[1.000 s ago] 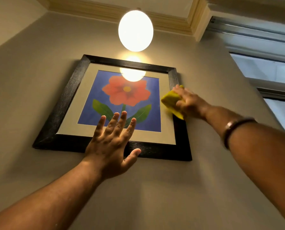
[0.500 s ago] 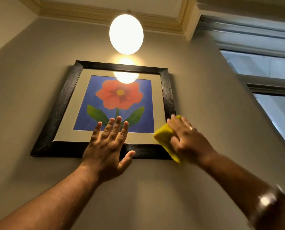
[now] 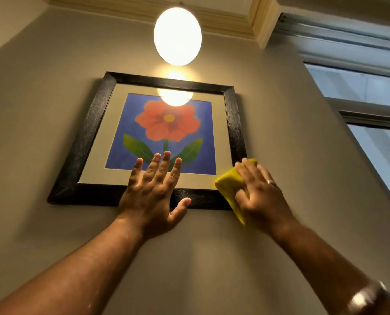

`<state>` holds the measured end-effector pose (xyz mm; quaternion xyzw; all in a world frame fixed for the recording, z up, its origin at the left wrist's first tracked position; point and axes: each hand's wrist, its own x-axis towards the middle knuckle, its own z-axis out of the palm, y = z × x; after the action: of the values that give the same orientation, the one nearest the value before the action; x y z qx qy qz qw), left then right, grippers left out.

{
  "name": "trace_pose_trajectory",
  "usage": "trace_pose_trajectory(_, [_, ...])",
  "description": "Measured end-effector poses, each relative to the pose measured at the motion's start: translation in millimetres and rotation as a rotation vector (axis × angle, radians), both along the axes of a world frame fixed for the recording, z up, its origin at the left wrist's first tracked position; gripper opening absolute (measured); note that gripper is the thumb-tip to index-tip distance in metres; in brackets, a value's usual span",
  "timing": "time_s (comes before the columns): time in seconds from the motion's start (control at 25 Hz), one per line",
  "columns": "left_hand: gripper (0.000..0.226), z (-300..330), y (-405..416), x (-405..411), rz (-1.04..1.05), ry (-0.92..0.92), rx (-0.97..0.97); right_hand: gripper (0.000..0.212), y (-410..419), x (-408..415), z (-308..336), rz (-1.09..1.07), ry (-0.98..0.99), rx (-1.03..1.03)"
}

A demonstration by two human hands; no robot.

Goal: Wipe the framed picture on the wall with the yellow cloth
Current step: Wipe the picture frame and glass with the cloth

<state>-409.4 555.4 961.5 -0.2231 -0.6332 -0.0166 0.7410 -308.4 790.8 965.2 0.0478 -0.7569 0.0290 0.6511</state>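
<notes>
At the lower right corner of the framed picture (image 3: 160, 142), the yellow cloth (image 3: 229, 186) is now pressed flat under the right hand (image 3: 261, 194), having been carried down the frame's right side from near its top corner a second ago; that edge is judged wiped (the glass may remain). The cloth lies beneath the palm, fingers closed over it. The left hand (image 3: 154, 192) is kept spread open, fingers apart, braced on the bottom rail as before
</notes>
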Motion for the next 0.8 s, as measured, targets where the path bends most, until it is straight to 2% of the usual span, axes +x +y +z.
trace_pose_trajectory(0.08, [0.084, -1, 1, 1, -0.002, -0.036, -0.002, 0.072, 0, -1, -35, -0.048, -0.013, 0.017])
trace_pose_trajectory(0.2, [0.084, 0, -2, 5, -0.013, -0.087, -0.044, 0.069, -8, 1, -37, -0.121, -0.041, -0.026])
trace_pose_trajectory(0.36, [0.088, 5, -85, -6, 0.092, -0.100, -0.055, 0.067, -16, 0, -40, -0.188, -0.041, -0.077])
trace_pose_trajectory(0.44, [0.093, -1, -133, -14, 0.103, -0.139, 0.009, 0.064, -34, -4, -44, -0.192, 0.036, -0.188])
trace_pose_trajectory(0.52, [0.093, -8, -148, -18, 0.059, -0.178, 0.024, 0.070, -70, -15, -44, -0.188, 0.112, -0.292])
trace_pose_trajectory(0.6, [0.093, -9, -147, -21, 0.021, -0.175, 0.003, 0.074, -118, -33, -44, -0.103, 0.121, -0.209])
trace_pose_trajectory(0.68, [0.092, -6, -149, -25, -0.016, -0.161, -0.029, 0.074, -161, -53, -46, -0.018, 0.081, 0.003])
trace_pose_trajectory(0.76, [0.090, -4, -155, -29, -0.049, -0.160, -0.044, 0.073, -173, -60, -45, -0.019, 0.063, 0.152])
trace_pose_trajectory(0.8, [0.089, -6, -158, -32, -0.054, -0.162, -0.042, 0.074, -165, -60, -46, -0.054, 0.083, 0.161])
